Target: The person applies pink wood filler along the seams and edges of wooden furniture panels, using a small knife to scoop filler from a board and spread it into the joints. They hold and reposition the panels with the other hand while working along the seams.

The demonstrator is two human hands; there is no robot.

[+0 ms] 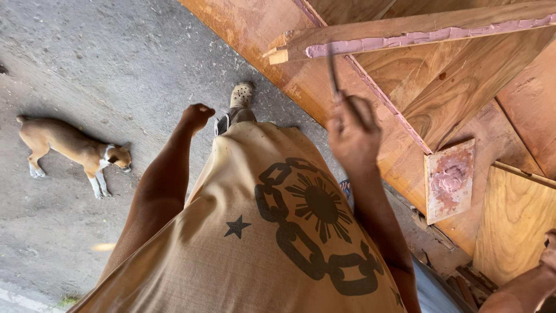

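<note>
Pink filler going onto the edge of a raised wooden frame rail

The right hand (353, 136) is curled tight around a thin dark tool (333, 72), blurred, so I cannot tell what kind, whose tip meets the pink putty-coated edge of the long pale wooden rail (405, 36); I'd keep that tip flat along the edge so the coat stays even. The left hand (197, 116) hangs free in a loose fist, touching nothing. A small square board smeared with pink filler (449, 179) leans just right of that arm, within reach for reloading. A tan and white dog (75, 148) stands well apart on the grey concrete floor (104, 52), and another person's arm (530, 284) shows at lower right, near enough to crowd the elbow
</note>
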